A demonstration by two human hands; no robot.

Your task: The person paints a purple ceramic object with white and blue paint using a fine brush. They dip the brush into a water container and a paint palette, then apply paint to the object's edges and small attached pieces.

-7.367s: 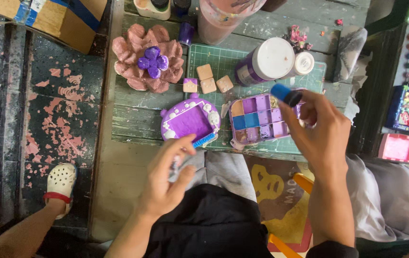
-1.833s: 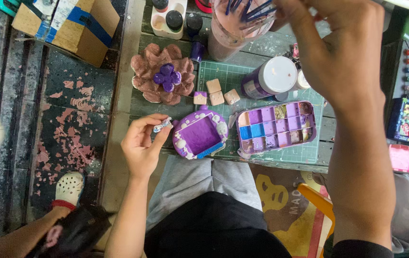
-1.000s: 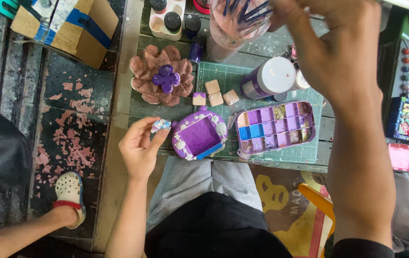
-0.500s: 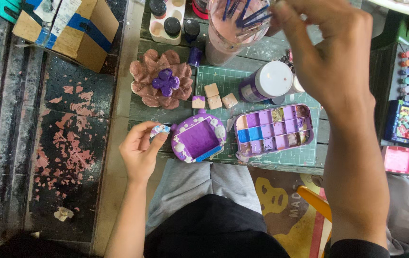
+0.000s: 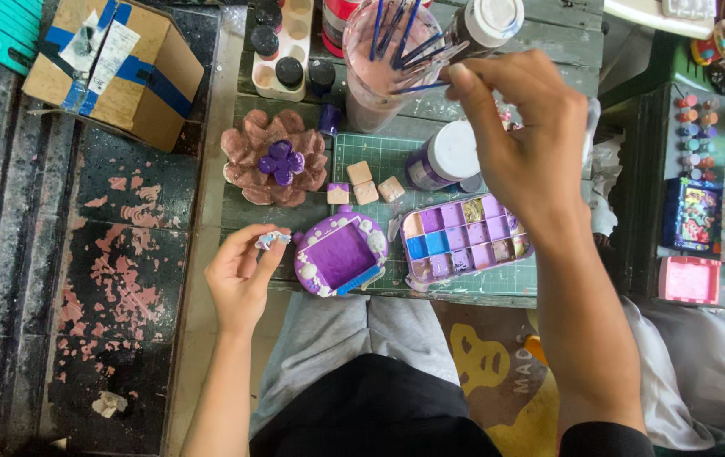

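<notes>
The left hand [image 5: 242,278] was positioned at the near edge of the wooden table [image 5: 548,51], with thumb and forefinger closed in a pinch on a small pale decorated piece [image 5: 272,239]; the remaining fingers were loosely curled. The piece was held just left of the purple heart-shaped tray [image 5: 341,255], close to it but not touching. The right hand [image 5: 525,144] was raised over the far part of the table, its fingertips closed on the handle of a thin blue brush [image 5: 423,85] at the rim of the clear cup [image 5: 382,68], which held cloudy pinkish water and several more brushes. Below that hand lay the compartmented paint palette [image 5: 466,245] on the green cutting mat [image 5: 396,156], with a white-capped paint bottle [image 5: 442,156] just beyond it. Three small tan cubes [image 5: 370,184] sat between the tray and the flower-shaped brown ornament [image 5: 276,158]. A cardboard box [image 5: 113,68] stood at the far left.
</notes>
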